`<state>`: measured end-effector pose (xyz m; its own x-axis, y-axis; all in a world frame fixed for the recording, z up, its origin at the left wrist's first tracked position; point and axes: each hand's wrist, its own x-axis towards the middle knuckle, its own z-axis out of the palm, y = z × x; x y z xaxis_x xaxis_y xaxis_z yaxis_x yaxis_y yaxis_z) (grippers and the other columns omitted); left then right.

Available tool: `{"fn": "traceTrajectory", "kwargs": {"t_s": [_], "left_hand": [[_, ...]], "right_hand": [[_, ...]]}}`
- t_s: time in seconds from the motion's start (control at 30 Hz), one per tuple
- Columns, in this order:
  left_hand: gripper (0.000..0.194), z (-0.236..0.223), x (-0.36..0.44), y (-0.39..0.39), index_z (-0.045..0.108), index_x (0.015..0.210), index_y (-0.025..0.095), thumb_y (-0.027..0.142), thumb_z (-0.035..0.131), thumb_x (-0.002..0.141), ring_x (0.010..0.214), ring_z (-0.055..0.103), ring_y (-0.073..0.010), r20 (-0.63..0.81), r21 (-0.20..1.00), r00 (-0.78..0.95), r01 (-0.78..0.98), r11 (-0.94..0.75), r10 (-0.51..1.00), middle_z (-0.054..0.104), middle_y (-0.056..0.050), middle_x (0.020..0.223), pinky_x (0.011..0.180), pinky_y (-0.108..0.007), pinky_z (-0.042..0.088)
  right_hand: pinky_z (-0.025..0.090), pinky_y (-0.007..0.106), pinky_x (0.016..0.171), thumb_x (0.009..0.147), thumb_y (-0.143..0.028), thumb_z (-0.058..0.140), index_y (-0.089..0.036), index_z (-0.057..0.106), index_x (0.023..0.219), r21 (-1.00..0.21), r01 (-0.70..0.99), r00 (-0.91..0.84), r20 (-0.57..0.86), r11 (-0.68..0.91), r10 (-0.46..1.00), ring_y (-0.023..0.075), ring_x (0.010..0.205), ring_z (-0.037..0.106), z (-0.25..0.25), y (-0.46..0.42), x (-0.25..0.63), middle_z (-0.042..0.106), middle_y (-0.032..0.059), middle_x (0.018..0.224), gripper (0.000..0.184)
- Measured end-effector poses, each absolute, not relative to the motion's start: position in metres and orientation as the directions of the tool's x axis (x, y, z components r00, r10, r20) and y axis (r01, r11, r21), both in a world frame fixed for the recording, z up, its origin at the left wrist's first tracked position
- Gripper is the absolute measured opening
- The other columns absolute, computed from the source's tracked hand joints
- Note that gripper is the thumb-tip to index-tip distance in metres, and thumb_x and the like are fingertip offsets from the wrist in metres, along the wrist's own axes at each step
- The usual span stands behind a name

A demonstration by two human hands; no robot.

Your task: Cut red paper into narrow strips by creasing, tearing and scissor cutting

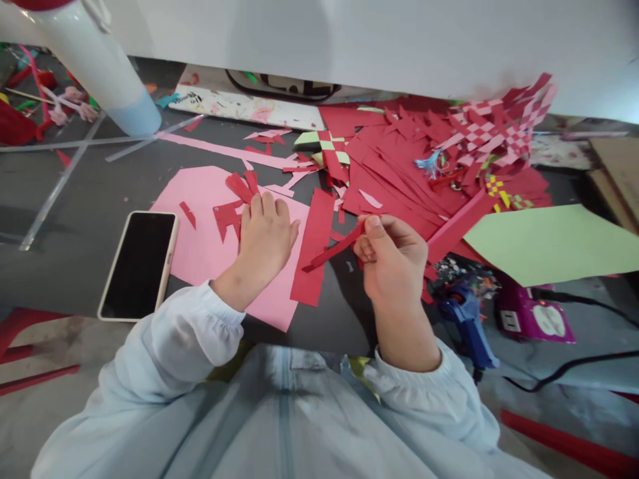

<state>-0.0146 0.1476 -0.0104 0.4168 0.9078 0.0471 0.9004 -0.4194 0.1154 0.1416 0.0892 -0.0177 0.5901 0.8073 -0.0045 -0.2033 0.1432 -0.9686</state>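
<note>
One dark, flat table (130,179) carries a loose heap of red paper (394,186) between one and two o'clock, its cut pieces too overlapped to count. One smooth pink sheet (272,293) lies at nine o'clock, and one pale-green sheet (554,246) with angled corners at three. One smooth cylindrical bottle (100,63), white above and blue below, stands at ten o'clock; one flat phone (140,266) with rounded corners lies near nine. Of the person's two hands, the right hand (394,259) closes thumb and fingers on one narrow, creased red strip (332,253), just right of centre, its free end over one red paper rectangle (314,219). The left hand (264,239) rests palm down on jagged red cutouts (228,216) atop the pink sheet, fingers extended; whether it pinches any cannot be told. One blue glue gun (464,319) lies at four o'clock, beside one glossy purple box (534,316).
</note>
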Motion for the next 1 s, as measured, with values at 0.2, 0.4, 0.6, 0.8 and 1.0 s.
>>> {"fn": "traceTrajectory", "kwargs": {"t_s": [0.2,0.4,0.6,0.8,1.0], "left_hand": [[0.041,-0.013,-0.015,0.149,0.057,0.120,-0.001,0.031,0.041,0.101,0.120,0.053,-0.0389,0.086,0.112,0.504,0.852,-0.511,0.859,0.058,-0.029,0.124,0.100,-0.048,0.043],[0.037,-0.012,-0.014,0.147,0.060,0.113,0.001,0.029,0.040,0.101,0.111,0.055,-0.0361,0.084,0.089,0.536,0.836,-0.542,0.840,0.060,-0.026,0.116,0.090,-0.044,0.047],[0.037,-0.009,-0.014,0.145,0.061,0.114,0.004,0.030,0.037,0.101,0.105,0.057,-0.0348,0.073,0.073,0.541,0.835,-0.546,0.838,0.063,-0.022,0.111,0.083,-0.044,0.048],[0.042,0.000,-0.013,0.141,0.062,0.115,0.003,0.031,0.034,0.102,0.105,0.058,-0.0359,0.025,0.076,0.399,0.913,-0.400,0.917,0.064,-0.023,0.110,0.080,-0.044,0.047],[0.043,0.006,-0.012,0.139,0.061,0.118,0.001,0.031,0.035,0.102,0.108,0.058,-0.0381,0.001,0.042,0.359,0.932,-0.359,0.933,0.065,-0.025,0.113,0.089,-0.048,0.045]], "right_hand": [[0.031,0.022,0.041,0.059,-0.044,0.088,-0.020,0.070,0.069,-0.969,-0.212,0.600,-0.029,0.124,0.799,0.0018,0.042,0.035,-0.017,0.090,0.141,0.070,-0.0021,0.070,0.032],[0.029,0.022,0.041,0.063,-0.040,0.088,-0.019,0.071,0.070,-0.966,-0.219,0.582,-0.020,0.133,0.813,0.0019,0.042,0.036,-0.019,0.090,0.142,0.069,-0.0022,0.069,0.028],[0.029,0.022,0.041,0.064,-0.045,0.087,-0.020,0.069,0.071,-0.976,-0.181,0.573,-0.005,0.121,0.820,0.0030,0.043,0.035,-0.020,0.090,0.143,0.064,-0.0043,0.063,0.031],[0.030,0.021,0.041,0.064,-0.044,0.087,-0.020,0.072,0.071,-0.979,-0.174,0.574,-0.010,0.110,0.819,0.0030,0.043,0.036,-0.021,0.089,0.143,0.063,-0.0044,0.062,0.030],[0.032,0.021,0.043,0.064,-0.042,0.088,-0.021,0.073,0.070,-0.974,-0.193,0.567,-0.011,0.120,0.824,0.0026,0.043,0.038,-0.022,0.089,0.144,0.069,-0.0022,0.067,0.027]]}}
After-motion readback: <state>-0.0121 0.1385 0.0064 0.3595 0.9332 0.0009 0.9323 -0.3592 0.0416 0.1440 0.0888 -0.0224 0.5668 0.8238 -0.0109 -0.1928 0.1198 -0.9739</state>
